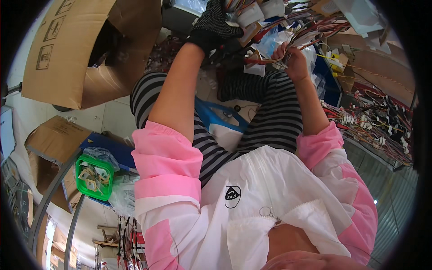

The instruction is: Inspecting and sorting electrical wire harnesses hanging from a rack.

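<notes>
My left hand point(212, 28), in a dark dotted glove, reaches to the top of the view, its thumb spread from the other fingers. No held thing shows in it, though the fingertips run up against the upper edge. White boxy parts point(250, 15) with wires lie just right of the glove. My right hand point(293, 62) is bare and closed round a bundle of thin wires point(288, 48). The bundle fans out up and right in brown, red and white strands. Below it hangs a small white connector point(254, 70).
A big cardboard box point(63, 54) stands at the left. Lower left, a green basket point(110, 191) holds small parts beside a blue box point(103, 150). More wire harnesses point(369, 119) pile up at the right. Between my striped legs is a blue and white item point(227, 132).
</notes>
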A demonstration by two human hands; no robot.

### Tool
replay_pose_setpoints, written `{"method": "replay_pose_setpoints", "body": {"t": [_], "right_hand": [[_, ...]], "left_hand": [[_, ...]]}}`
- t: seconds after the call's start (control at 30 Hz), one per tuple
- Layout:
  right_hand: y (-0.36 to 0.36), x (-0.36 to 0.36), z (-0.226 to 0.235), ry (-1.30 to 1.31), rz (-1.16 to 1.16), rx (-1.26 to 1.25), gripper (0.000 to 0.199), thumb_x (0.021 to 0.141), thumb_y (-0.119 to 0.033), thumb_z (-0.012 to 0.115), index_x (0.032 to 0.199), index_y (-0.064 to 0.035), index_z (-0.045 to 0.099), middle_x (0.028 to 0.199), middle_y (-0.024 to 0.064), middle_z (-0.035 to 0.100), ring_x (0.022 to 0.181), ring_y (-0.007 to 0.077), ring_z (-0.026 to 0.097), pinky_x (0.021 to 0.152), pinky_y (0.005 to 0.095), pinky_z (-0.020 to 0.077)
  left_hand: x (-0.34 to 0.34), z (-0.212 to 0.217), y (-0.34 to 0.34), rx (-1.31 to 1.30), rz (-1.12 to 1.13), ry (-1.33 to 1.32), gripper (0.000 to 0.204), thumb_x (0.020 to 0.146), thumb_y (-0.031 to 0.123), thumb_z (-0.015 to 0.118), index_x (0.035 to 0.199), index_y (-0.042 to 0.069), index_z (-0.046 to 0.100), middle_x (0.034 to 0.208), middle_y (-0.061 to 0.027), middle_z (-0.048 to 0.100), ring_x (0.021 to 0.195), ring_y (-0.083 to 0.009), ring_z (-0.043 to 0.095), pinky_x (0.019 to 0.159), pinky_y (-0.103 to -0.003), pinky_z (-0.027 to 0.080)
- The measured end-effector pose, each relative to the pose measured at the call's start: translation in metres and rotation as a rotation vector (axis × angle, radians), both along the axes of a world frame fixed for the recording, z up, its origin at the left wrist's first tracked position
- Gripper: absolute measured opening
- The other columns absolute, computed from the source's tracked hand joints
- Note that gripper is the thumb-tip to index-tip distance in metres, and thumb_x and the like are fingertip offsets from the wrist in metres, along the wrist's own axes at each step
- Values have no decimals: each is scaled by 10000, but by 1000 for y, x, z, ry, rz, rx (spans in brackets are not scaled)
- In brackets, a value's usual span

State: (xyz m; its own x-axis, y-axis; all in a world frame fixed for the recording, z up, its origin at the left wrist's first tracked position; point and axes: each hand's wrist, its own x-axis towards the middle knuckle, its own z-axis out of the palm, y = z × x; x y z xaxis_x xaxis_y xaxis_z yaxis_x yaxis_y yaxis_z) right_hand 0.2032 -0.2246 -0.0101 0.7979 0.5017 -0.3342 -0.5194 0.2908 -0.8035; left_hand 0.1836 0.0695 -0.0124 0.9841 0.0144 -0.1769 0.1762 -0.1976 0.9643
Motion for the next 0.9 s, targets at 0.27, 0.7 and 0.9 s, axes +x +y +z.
{"method": "replay_pose_setpoints", "body": {"t": [0.27, 0.7, 0.9], "right_hand": [[-16, 3, -14, -296, -115, -398, 175, 822, -180, 519, 936, -48, 511, 847, 82, 532, 841, 257, 524, 824, 400, 399], [-13, -30, -7, -360, -133, -511, 434, 817, -62, 495, 1246, -7, 461, 1218, 83, 519, 1179, 209, 456, 1007, 348, 339], [8, -41, -13, -365, -77, -560, 435, 805, -60, 496, 1235, -4, 470, 1209, 86, 527, 1168, 209, 466, 1003, 348, 347]], "left_hand": [[-6, -22, -47, -142, -103, -318, 951, 633, 348, 705, 1397, 114, 191, 1150, -250, 514, 1073, -362, 528, 867, -419, 439], [-21, -6, -124, -178, -95, -330, 1283, 536, 486, 790, 1419, -15, 4, 1393, -297, 232, 1290, -444, 246, 1070, -444, 233], [-29, 1, -135, -76, 17, -324, 1098, 619, 438, 708, 1387, -57, 99, 1244, -261, 386, 1171, -420, 375, 1032, -466, 271]]}}
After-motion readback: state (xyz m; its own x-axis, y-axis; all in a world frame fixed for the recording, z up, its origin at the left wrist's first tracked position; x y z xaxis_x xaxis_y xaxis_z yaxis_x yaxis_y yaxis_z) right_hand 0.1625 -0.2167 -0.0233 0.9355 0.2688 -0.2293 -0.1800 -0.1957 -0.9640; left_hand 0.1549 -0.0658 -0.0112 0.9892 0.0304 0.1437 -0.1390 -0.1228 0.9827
